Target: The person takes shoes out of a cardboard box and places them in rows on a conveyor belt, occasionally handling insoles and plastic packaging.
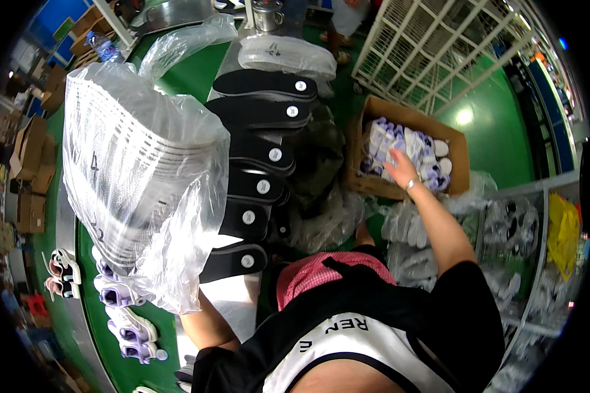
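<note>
Nearest the lens we see our own black-and-white top and a pink checked cloth (321, 275) at the waist, and both arms go out from there. Our right hand (400, 167) reaches far out into an open cardboard box (459, 147) standing on the green floor, fingers spread wide and laid on the white and lilac sandals (410, 147) packed inside; it closes on nothing that we can make out. We judge that the box sits low beside us so that pairs can be lifted out without stepping away.

Our left hand is hidden: the forearm (206, 324) runs up under a big clear plastic bag (144, 177) holding a stack of white ribbed pieces, so we cannot tell whether that hand is wide or gripping, though the bag seems to rest against the arm, perhaps to keep the stack from toppling.

Along the green tabletop (98, 308) a row of black insoles (259, 157) lies overlapped down the right edge, each with a round white sticker, and more lilac sandals (128, 314) sit by the near left edge. The row leaves only a narrow strip of bare green between it and the bag.

To the right, a white wire rack (439, 46) stands beyond the box and grey shelves (524, 242) with bagged footwear close in, so free room is mostly the floor patch past the box
</note>
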Tool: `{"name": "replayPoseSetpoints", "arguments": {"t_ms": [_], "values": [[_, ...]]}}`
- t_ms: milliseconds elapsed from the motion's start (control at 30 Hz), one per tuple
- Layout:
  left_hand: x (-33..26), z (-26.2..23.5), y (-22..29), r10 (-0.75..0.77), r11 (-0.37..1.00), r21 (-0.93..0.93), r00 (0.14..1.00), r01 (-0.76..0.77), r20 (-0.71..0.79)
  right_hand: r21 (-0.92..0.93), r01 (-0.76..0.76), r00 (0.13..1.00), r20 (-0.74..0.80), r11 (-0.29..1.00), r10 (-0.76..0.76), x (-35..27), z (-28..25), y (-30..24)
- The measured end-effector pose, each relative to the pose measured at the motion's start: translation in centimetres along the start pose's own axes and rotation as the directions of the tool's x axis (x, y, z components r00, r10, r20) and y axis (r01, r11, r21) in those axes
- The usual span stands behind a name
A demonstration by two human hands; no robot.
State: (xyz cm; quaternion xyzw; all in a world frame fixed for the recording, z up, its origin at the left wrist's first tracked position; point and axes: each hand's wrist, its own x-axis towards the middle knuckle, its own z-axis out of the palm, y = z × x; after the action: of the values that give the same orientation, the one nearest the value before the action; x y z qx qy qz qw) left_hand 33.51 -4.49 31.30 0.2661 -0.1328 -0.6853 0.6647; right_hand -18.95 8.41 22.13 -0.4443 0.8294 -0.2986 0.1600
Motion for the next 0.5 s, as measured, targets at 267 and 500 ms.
{"name": "replayPoseSetpoints", "arguments": {"t_ms": [267, 500], "values": [[-0.9, 4.3, -6.9, 0.196, 0.981, 0.019, 0.976, -0.195, -0.095, -0.434, 0.471, 0.878, 0.315, 0.768, -0.360, 26.4, 2.6, -15.3], [2.5, 11.1, -13.6, 0.202, 0.979, -0.012, 0.979, -0.202, -0.015, -0.003, 0.369, 0.855, 0.394, 0.930, -0.338, 33.0, 7.3, -15.0]]}}
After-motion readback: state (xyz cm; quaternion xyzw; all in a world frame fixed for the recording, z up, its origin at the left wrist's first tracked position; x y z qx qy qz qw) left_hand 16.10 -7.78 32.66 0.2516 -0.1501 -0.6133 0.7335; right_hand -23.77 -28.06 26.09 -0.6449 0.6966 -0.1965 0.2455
